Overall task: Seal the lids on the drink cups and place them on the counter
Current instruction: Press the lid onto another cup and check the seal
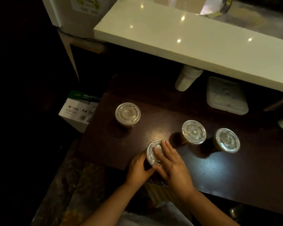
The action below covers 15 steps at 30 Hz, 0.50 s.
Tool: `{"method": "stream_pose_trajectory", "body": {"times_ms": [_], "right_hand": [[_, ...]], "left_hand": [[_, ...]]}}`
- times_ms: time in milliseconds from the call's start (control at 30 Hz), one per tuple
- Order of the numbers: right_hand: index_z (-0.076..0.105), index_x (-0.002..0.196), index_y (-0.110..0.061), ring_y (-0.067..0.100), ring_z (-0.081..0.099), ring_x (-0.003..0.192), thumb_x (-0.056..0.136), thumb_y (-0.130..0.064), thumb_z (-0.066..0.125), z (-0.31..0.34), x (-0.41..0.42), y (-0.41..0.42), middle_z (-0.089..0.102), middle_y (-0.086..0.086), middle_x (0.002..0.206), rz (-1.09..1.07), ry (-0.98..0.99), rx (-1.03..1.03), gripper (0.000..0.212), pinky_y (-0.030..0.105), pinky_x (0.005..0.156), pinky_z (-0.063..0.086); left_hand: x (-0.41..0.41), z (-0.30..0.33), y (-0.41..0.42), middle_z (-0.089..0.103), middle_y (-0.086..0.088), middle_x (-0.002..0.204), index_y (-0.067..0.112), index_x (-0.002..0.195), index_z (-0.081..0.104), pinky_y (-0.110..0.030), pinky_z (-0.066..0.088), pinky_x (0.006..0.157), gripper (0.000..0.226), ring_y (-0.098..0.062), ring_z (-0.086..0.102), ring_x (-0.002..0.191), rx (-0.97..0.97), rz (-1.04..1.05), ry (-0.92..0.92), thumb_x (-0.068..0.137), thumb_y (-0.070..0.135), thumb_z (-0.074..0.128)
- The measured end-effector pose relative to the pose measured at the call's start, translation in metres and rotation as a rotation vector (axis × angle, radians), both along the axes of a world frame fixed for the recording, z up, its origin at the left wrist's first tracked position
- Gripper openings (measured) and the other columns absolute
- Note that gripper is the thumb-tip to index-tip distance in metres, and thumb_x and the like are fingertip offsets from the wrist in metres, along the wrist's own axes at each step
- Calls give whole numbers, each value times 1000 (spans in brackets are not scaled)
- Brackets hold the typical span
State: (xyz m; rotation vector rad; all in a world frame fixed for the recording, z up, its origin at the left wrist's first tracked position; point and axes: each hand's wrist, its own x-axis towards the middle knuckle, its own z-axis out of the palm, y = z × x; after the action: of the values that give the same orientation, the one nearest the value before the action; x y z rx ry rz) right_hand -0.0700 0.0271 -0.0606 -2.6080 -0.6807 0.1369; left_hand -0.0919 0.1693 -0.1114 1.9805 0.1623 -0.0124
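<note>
Four lidded cups on the dark wooden table (219, 168), all brown drink under clear lids. Nearest cup (152, 154) at the table's front edge, both hands on it. Left hand (138, 168) wrapped round the cup's side, thumb reaching across toward the front, gripping the wall. Right hand (171, 162) flat over the lid (151, 151), fingers spread and pressing down on the top, palm covering the near right half. Not closed into a fist, simply laid on the plastic.

Around that near cup: a second cup (127, 114) further back and to the left, well apart, near the table's left edge. A third cup (194, 132) back and to the right, near the fingertips of the right hand yet not touching. A fourth cup (226, 140) just beside the third, further right.

Beyond them, under the pale counter (170, 30), a stack of white cups (187, 78) leaning in shadow and a clear lidded container (226, 95) at the table's back. Counter overhanging the rear of the table, bare and glossy with light spots. Left of the table, down on the floor, a box of copy paper (79, 108). Nothing between the near cup and the others save open tabletop.
</note>
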Motion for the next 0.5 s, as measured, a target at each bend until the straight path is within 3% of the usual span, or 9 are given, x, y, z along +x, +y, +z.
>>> {"method": "stream_pose_trajectory", "body": {"times_ms": [133, 300, 367, 500], "right_hand": [[48, 132, -28, 22, 22, 139, 85, -53, 46, 7, 2, -3, 31, 6, 149, -11, 14, 67, 53, 44, 105, 34], [59, 118, -32, 24, 42, 125, 70, -55, 60, 25, 6, -12, 48, 9, 137, -62, -45, 83, 53, 48, 95, 42], [58, 120, -30, 22, 39, 128, 71, -56, 58, 33, 8, -15, 49, 6, 137, -6, -26, 130, 56, 43, 95, 43], [58, 119, -33, 14, 35, 131, 76, -50, 57, 42, 12, -17, 47, -2, 137, -21, -20, 273, 47, 28, 99, 36]], "left_hand": [[6, -2, -1, 63, -6, 117, 16, 120, 53, -39, 48, 92, 67, -18, 57, 110, 3, -24, 40, 62, 48, 64], [4, 4, -1, 61, 1, 112, 19, 114, 55, -21, 46, 86, 62, -14, 58, 106, -34, -34, 52, 60, 42, 72], [5, 11, -2, 59, 2, 115, 25, 116, 53, -17, 43, 88, 63, -12, 56, 109, -45, -25, 28, 59, 33, 78], [8, 37, 0, 60, 9, 115, 44, 112, 48, -26, 49, 91, 56, -1, 56, 107, -90, -13, -67, 61, 51, 71]]}}
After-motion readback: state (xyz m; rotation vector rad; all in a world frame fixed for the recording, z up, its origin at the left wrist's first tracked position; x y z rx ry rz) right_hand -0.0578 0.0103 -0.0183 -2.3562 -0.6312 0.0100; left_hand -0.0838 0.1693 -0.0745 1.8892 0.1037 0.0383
